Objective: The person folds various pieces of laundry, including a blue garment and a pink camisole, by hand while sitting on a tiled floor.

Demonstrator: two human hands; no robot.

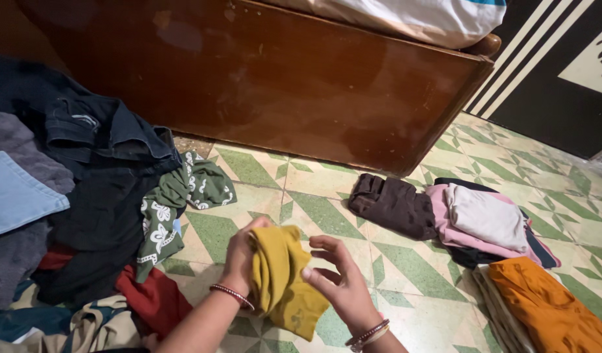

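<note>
**Mustard cloth in both hands, above the tiled floor**

Down low, near the front edge of the floor [392,261], green-and-cream patterned tiles. Person's two arms enter from the bottom of the view, beaded bracelet on each wrist.

Left hand [241,255]: fingers curled shut around the upper fold of a mustard-yellow cloth [284,281], gripping it at the top left. Cloth hangs bunched, lower end trailing toward the bottom edge of the view, held up off the tiles.

Right hand [340,278]: half open, fingers spread and bent, fingertips touching the cloth's right side. Not a full grip; thumb pressed to the fabric, other fingers loose above it.

Left side of the floor: loose heap of clothes [72,196] — dark denim, grey and pale blue pieces, a red garment at the lower edge. A green cloth with white flower print [183,202] spills from the heap, just beside the left hand.

Right side of the floor: folded pieces lying together. Dark brown folded garment [392,206] nearest the middle; pink and pale folded stack [484,222] touching it; orange garment [549,307] on top of a cream pile at the lower right corner.

Behind: dark polished wooden bed frame [281,78] running along the far edge, white bedding [418,16] on top.
</note>
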